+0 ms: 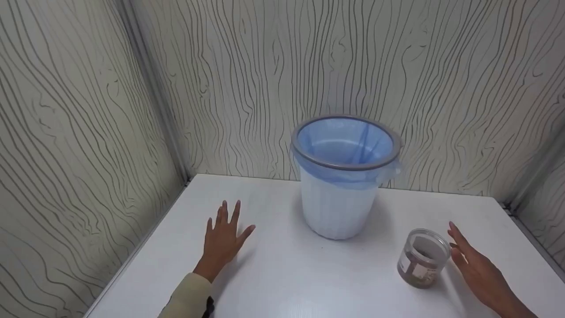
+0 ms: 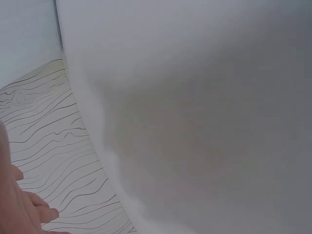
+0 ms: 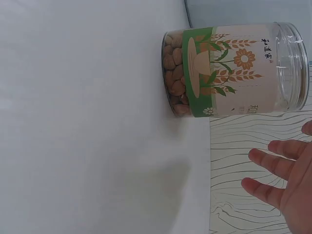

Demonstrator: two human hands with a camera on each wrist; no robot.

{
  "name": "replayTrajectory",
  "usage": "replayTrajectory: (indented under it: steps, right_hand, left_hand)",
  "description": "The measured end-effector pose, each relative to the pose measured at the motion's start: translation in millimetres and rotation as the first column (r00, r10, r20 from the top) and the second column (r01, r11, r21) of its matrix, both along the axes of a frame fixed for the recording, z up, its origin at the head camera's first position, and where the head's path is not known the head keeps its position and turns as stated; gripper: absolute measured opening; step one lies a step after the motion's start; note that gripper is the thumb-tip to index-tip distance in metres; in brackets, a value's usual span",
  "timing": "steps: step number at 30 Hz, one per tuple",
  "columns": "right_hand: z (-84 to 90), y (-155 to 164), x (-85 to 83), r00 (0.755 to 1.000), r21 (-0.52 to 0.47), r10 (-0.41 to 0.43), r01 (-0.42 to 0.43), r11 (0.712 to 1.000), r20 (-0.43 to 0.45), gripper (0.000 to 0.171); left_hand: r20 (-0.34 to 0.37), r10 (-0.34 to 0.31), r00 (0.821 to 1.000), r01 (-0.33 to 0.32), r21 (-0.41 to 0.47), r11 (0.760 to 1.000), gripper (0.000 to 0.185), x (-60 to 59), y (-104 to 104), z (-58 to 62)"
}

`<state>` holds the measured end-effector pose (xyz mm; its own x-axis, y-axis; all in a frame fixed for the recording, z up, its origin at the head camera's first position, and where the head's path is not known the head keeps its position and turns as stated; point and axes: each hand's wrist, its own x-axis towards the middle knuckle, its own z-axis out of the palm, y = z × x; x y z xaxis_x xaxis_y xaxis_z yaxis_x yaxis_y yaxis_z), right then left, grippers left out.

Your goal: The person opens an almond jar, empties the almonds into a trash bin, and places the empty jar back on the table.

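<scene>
White laminate is what we see first from the head view: a white table (image 1: 282, 282) set into a corner of pale wood-grain wall panels (image 1: 79, 132). Near its back stands a white plastic bin with a grey rim and a blue bag liner (image 1: 342, 176). Our left hand (image 1: 223, 240) lies flat on the table, fingers spread and holding nothing. Our right hand (image 1: 479, 269) is open with straight fingers, just beside a clear lidless plastic jar with a printed label (image 1: 421, 258), not gripping it.

From the left wrist, we make out only the left hand's fingers (image 2: 34, 207), relaxed, against the wall panel and the table.

From the right wrist, the jar (image 3: 234, 68) shows brown nuts at its base, and the right hand's fingers (image 3: 275, 163) hover near it, apart from it.
</scene>
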<state>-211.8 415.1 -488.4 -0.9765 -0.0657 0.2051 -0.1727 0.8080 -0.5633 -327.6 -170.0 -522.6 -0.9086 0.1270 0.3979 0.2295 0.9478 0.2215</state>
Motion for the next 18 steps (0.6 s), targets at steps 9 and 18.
replayTrajectory:
  steps: [9,18]
  right_hand:
    - [-2.5,-6,5.5,0.998,0.006,0.036,-0.036,0.999,-0.051,0.063]
    - [-4.9,-12,5.9,0.998,0.012,0.038,-0.038,0.999,-0.041,0.068]
  left_hand:
    - [-0.023,-0.019,1.000,0.020,0.024,1.000,0.085,6.6,9,-4.0]
    - [-0.050,-0.041,0.998,0.043,0.029,0.999,0.080,12.1,16,-7.4]
